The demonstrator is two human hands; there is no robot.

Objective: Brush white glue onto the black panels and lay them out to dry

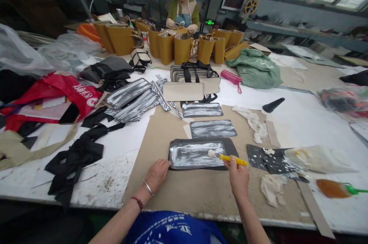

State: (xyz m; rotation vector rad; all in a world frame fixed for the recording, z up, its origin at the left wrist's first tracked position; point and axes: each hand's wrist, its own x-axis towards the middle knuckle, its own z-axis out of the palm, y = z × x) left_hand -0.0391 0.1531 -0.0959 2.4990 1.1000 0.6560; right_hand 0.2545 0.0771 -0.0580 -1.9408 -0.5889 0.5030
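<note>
One white-streaked panel (195, 154) lies flat, left hand (157, 174) seemingly steadying its corner, pinch or press unclear, right hand (239, 177) gripping a yellow-handled brush (225, 157).

The front panel (198, 155) looks matt (white streaks (186, 152) aside) — brush handle (242, 161), smooth plastic.

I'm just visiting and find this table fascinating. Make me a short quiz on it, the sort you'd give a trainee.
1. Which hand holds the yellow-handled brush?
2. True or false: the bottle with the green tip lies on its side.
3. Where are the fingers of the left hand?
a) On the green bag
b) At the near left corner of the white-smeared dark panel
c) On the pink pouch

Key:
1. The right hand
2. True
3. b
</note>
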